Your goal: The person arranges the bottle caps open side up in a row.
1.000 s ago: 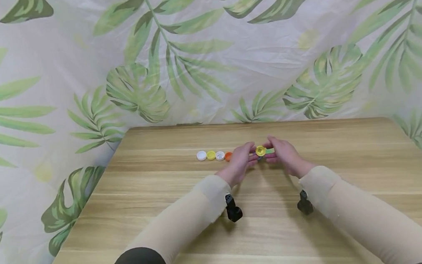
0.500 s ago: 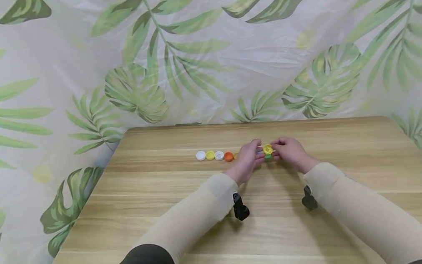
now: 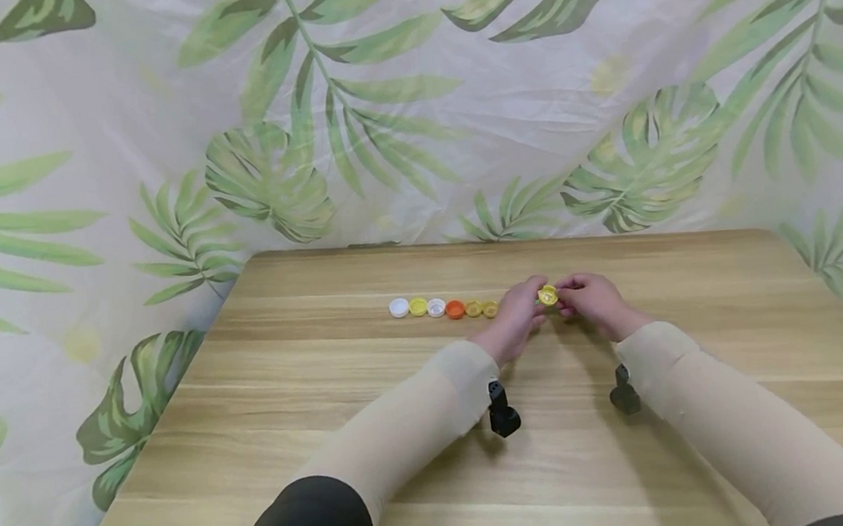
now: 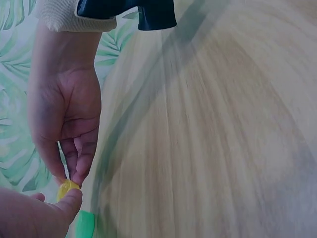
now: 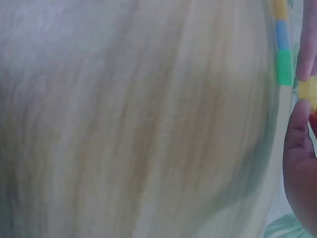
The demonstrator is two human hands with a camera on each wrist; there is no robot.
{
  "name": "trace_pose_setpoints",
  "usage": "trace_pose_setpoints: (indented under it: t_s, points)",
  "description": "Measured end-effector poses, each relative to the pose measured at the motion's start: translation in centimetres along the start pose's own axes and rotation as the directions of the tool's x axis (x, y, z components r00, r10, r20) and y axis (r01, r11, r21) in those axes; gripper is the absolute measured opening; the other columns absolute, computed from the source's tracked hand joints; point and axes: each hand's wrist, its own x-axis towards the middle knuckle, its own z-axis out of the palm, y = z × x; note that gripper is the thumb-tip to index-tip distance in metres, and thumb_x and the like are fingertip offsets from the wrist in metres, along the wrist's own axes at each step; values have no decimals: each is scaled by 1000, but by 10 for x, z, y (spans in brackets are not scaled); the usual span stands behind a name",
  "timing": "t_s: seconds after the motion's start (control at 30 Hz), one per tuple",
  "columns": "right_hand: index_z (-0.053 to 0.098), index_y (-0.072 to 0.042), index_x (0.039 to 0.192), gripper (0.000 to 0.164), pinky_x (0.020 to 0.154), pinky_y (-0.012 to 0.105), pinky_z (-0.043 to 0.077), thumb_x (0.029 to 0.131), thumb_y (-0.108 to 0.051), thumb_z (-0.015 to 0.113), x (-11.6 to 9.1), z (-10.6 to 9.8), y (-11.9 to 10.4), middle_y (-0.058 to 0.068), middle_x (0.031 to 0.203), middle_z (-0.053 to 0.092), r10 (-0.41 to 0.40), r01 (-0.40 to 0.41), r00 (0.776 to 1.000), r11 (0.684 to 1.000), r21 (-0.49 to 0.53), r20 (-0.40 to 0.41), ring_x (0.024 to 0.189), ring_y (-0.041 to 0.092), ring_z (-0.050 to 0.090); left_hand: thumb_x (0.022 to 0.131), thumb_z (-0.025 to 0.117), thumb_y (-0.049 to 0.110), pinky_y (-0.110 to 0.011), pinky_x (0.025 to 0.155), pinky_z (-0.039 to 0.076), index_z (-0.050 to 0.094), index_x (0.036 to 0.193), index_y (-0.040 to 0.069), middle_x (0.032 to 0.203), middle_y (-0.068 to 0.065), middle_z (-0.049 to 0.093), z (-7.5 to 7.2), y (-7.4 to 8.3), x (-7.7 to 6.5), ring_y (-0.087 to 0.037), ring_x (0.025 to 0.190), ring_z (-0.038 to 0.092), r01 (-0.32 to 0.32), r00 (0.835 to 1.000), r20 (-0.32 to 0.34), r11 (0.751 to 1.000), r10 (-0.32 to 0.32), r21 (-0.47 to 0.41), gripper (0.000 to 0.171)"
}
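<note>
A yellow bottle cap [image 3: 547, 295] is held up between both hands over the far half of the table. My right hand [image 3: 596, 302] pinches its right side with thumb and fingers, seen from the palm side in the left wrist view. My left hand [image 3: 518, 317] grips the other side, thumb tip on the cap's edge. Just beneath them a green cap [image 5: 285, 68] lies on the table beside a blue cap [image 5: 282, 34]. Leftward from the left hand runs a row: two yellowish caps [image 3: 474, 308], an orange cap [image 3: 455, 309], a white cap [image 3: 436, 308], a yellow cap [image 3: 418, 307] and another white cap [image 3: 399, 307].
The wood-grain table [image 3: 406, 431] ends at a leaf-printed cloth [image 3: 393, 115] hanging behind and at the left. Black wrist cameras [image 3: 505, 410] hang under both cuffs, low over the tabletop.
Both hands have shifted right together with the yellow cap between them. The two yellowish caps in the row have come into sight from behind the left hand.
</note>
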Motion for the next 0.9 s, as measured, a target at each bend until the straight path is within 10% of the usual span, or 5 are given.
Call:
trace_pose_setpoints:
  t_s: [0.33, 0.67, 0.8, 0.9]
  points:
    - [46, 24, 136, 42, 74, 20, 58, 107, -6, 41, 1, -12, 3, 6, 96, 67, 52, -51, 999, 997, 56, -2, 76, 4, 63, 105, 53, 33, -45, 114, 41, 48, 148, -3, 151, -18, 45, 20, -1, 7, -34, 135, 45, 12, 1000, 1, 998, -12, 64, 56]
    - [37, 27, 137, 44, 69, 18, 58, 105, -3, 40, 0, -8, 2, 8, 92, 60, 113, -113, 994, 985, 134, 9, 67, 4, 65, 103, 53, 19, -29, 68, 37, 62, 130, -4, 67, 3, 38, 21, -3, 8, -10, 60, 36, 23, 999, 25, 987, -27, 157, 36]
    - [40, 26, 135, 42, 70, 17, 58, 105, -3, 41, 2, -7, 3, 8, 94, 58, 136, -135, 991, 984, 117, -4, 68, 4, 64, 105, 48, 22, -29, 89, 50, 57, 138, -5, 98, -6, 62, 17, -5, 7, -17, 90, 61, 32, 999, -12, 994, -30, 101, 44]
    - [40, 24, 138, 43, 74, 17, 58, 105, -4, 43, 2, -7, 2, 11, 100, 58, 149, -148, 989, 984, 99, -8, 72, 3, 64, 109, 40, 30, -41, 113, 44, 50, 144, -9, 142, -21, 53, 8, -7, 5, -34, 133, 51, 25, 999, -40, 1000, -25, -8, 53]
